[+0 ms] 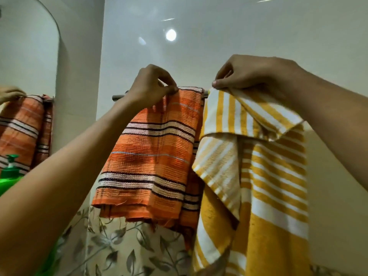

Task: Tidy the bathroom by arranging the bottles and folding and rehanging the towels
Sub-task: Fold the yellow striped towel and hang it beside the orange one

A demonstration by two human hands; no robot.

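Observation:
An orange towel [157, 156] with dark and white stripes hangs folded over a metal towel rail [117, 97] on the wall. My left hand [151, 84] pinches its top edge at the rail. To its right hangs a yellow and white striped towel [264, 186], partly overlapping the orange one. My right hand [251, 74] pinches the yellow towel's upper corner at rail height, with a flap of it folded down. Most of the rail is hidden under the towels.
A mirror [27, 56] on the left reflects the orange towel and a hand. A green pump bottle [11, 168] stands at the left edge. Glossy white wall tiles sit above, leaf-patterned tiles [123, 250] below.

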